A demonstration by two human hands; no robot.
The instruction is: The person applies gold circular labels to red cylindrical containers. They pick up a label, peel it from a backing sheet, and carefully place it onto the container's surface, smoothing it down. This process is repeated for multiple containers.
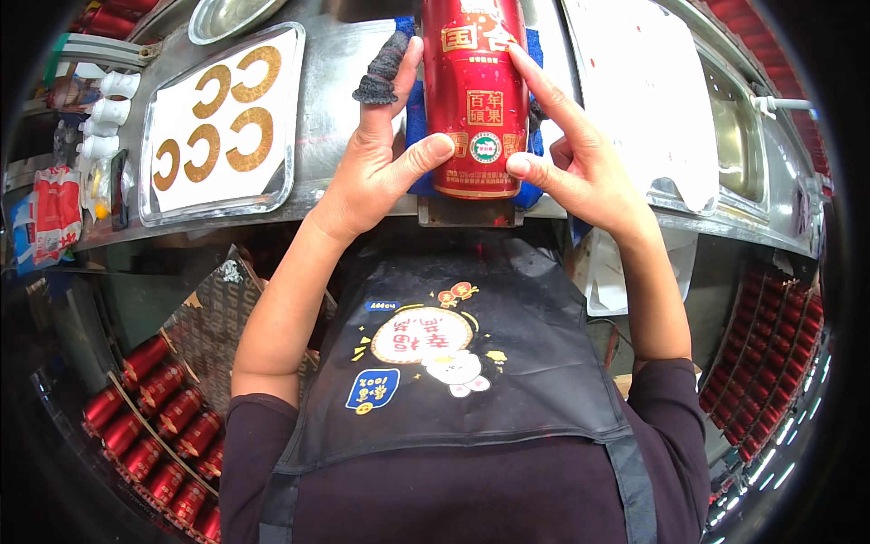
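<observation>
A glossy red cylindrical container (476, 77) with gold characters and a small green-and-white round mark lies on a blue cloth-covered rest (415, 122) at the far middle. Its far end is cut off by the picture's edge. My left hand (370, 163) grips its left side, thumb pressed on the lower front; a dark knitted sleeve (382, 71) covers one finger. From the other side my right hand (589, 163) holds it, with the thumb at the lower right edge and the index finger along the upper right. The other right fingers are partly hidden behind it.
To the left, a metal tray (294, 118) bears a white sheet (177, 104) with several gold C-shaped labels (249, 140). A white board (643, 100) lies across a metal basin (739, 136) at right. Racks of red cylinders (163, 435) stand low on both sides.
</observation>
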